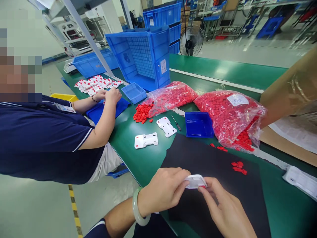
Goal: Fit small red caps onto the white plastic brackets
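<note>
My left hand (166, 189), a pale bangle on its wrist, pinches the left end of a white plastic part (196, 181). At the part's right end, the thumb and fingers of my right hand (220, 205) grip it, with a bit of red showing by the thumb. The part is held tilted above a black mat (213, 162). Several small red pieces (239, 167) lie on the mat beyond my right hand. Two white plates with red spots, a nearer plate (146, 140) and a farther plate (166, 127), rest on the green table past my left hand.
A blue tray (199, 125), a screwdriver (176, 123) and a bag of red pieces (230, 115) stand beyond the mat. A large blue crate (143, 56) lies on its side behind. At left a co-worker's hands (110, 96) work near piled white parts (95, 84).
</note>
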{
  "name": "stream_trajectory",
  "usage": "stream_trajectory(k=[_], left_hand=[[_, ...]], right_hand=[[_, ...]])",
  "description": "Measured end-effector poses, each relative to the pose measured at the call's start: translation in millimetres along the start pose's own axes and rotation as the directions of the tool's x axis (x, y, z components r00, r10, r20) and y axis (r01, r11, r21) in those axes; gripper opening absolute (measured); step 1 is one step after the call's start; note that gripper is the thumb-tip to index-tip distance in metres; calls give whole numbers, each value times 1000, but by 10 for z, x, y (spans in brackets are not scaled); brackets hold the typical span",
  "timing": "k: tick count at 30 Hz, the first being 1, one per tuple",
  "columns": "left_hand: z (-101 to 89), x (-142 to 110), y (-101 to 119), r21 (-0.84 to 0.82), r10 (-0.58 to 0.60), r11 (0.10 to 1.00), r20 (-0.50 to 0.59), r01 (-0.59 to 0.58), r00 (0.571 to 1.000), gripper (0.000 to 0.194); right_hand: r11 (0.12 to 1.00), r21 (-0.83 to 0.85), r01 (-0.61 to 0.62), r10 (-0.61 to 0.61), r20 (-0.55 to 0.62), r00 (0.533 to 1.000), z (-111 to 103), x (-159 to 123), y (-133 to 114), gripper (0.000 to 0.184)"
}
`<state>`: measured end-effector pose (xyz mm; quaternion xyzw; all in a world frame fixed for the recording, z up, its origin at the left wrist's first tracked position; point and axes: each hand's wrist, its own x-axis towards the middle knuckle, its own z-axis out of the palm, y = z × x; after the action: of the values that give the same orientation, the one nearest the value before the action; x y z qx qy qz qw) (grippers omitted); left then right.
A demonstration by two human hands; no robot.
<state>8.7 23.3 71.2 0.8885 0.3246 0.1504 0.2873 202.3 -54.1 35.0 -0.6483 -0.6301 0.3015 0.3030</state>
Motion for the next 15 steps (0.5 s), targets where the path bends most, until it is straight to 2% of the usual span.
stream_trajectory(k=[2, 5, 7, 8, 9, 10, 11, 12, 13, 15], left_hand=[[35, -8, 53, 69, -3, 998, -18, 4, 1000, 18], [62, -13, 88, 99, -1, 995, -26, 4, 1000, 19], [51, -10, 48, 15, -9, 1000, -73, 10, 997, 21], [44, -10, 7, -60, -42, 998, -139, 34, 989, 23], [43, -11, -42, -159, -105, 985, -230, 69, 967, 29], [54, -14, -97, -280, -191, 955, -320, 100, 928, 37], [81, -18, -149, -417, -277, 903, -379, 105, 883, 46], [126, -21, -195, -556, -342, 827, -386, 80, 857, 55], [188, -23, -227, -684, -368, 728, -349, 34, 861, 63], [347, -16, -238, -867, -312, 494, -240, -59, 919, 77]], right_hand=[[999, 18, -47, 47, -27, 999, 51, -34, 5, 20], [981, 136, -139, 141, -2, 990, 119, -80, 44, 22], [943, 273, -193, 195, 19, 981, 130, -83, 74, 24], [908, 357, -220, 226, 25, 974, 125, -75, 83, 25], [860, 445, -250, 269, 21, 963, 116, -62, 84, 27], [798, 533, -281, 324, 13, 946, 107, -47, 77, 28], [726, 615, -307, 380, 13, 925, 100, -31, 60, 30], [650, 685, -328, 429, 25, 903, 98, -18, 34, 33], [576, 741, -345, 463, 52, 885, 104, -8, -1, 35], [453, 812, -368, 458, 142, 877, 138, -5, -85, 38]])
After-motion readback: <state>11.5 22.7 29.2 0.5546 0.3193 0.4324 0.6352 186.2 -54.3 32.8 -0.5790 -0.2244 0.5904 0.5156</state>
